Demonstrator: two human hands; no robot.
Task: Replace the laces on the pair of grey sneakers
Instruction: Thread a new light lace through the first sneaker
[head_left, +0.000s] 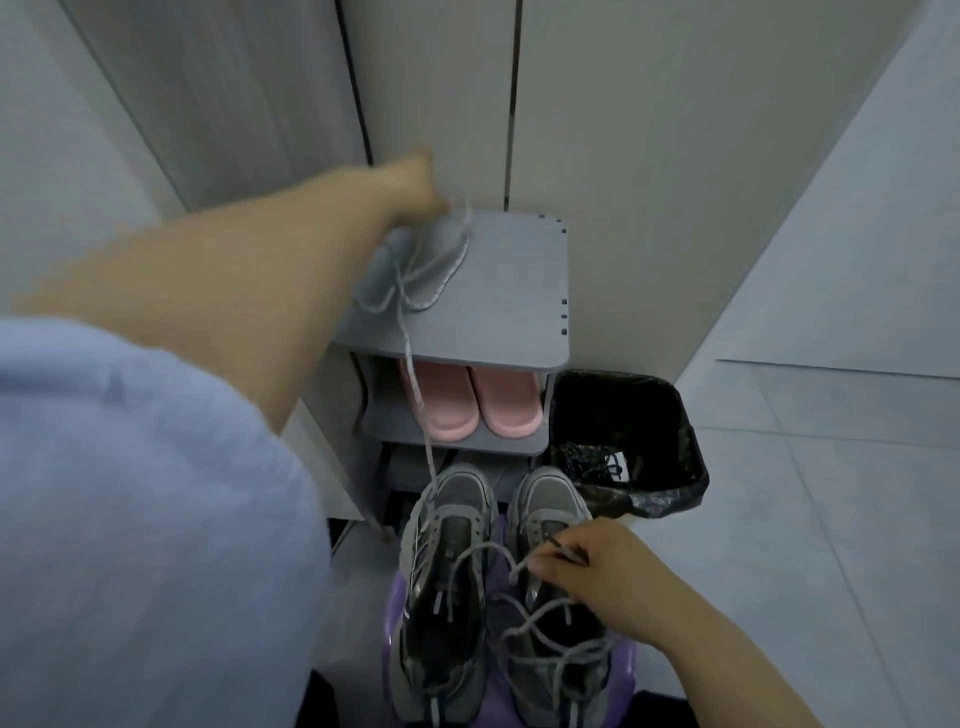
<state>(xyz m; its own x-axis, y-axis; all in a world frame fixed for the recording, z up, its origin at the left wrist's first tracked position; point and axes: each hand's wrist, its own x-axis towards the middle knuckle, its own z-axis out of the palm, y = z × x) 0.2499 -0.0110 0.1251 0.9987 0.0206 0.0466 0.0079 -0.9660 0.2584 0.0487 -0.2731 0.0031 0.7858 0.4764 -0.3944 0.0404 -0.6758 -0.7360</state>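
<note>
- Grey sneakers: pair, side by side, toes pointing away, tongues open.
- Grey laces: partly threaded; one strand drawn upward, others lying loose across both shoes.

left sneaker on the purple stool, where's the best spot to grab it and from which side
Probably the heel collar of the left sneaker, from above on the near side. Its mouth gapes open towards the camera, so the fingers can hook in. The toe has a lace running up to the left hand, and the other sneaker crowds its right side.
</note>
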